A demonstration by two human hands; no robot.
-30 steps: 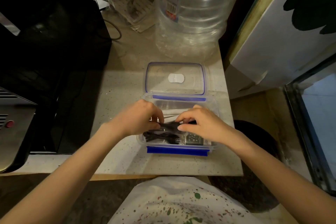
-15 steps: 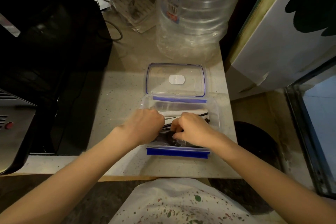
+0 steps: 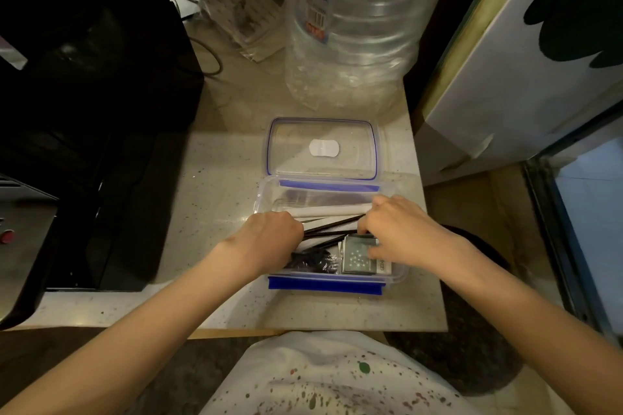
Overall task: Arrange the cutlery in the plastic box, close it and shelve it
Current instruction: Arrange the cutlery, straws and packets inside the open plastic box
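- The left hand [image 3: 269, 236], at frame centre, is curled into the clear rectangular plastic box [image 3: 266, 202] — fingers hidden, so I cannot tell what it grips.
- The right hand [image 3: 401, 232] reaches in from the right, its fingers bent over small grey printed sachets [image 3: 357, 259]; whether it grips one is unclear.
- Between the hands lie thin black plastic cutlery handles [image 3: 333, 232], with a white paper-wrapped stick [image 3: 330, 211] just above.
- The box sits on the speckled pale stone worktop [image 3: 215, 185], its blue-trimmed clear lid [image 3: 322, 148] lying open directly above.
- A large clear plastic water bottle [image 3: 354, 27] stands at upper centre.
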